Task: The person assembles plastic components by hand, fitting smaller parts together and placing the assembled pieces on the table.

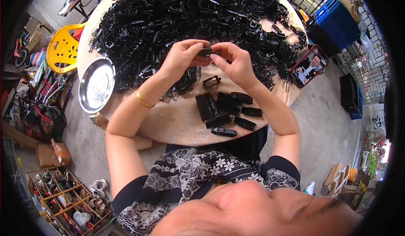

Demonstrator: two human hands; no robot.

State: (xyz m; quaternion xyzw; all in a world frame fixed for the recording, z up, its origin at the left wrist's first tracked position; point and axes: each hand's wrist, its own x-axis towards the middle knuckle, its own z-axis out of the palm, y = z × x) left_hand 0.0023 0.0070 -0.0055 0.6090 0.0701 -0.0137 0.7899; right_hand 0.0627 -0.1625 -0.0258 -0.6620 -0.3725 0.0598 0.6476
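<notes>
Head view: left hand [182,58] and right hand [234,63] meet above the round tan counter [168,122], fingers of both pinched on one small black plastic clip piece [206,51]. At twelve o'clock lies a black parts heap [190,12]; at six, finished black rectangular pieces [225,111]; at nine, a round steel tray [96,84].

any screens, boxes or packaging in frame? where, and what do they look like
Phone: propped at the table's right edge, red-rimmed rectangle, screen lit with a video picture.
Cardboard box: on the floor at lower left, small, brown with orange print.
Blue crates: stacked at upper right beside wire racks, rectangular plastic.
Black crate: on the floor at right, rectangular.
</notes>
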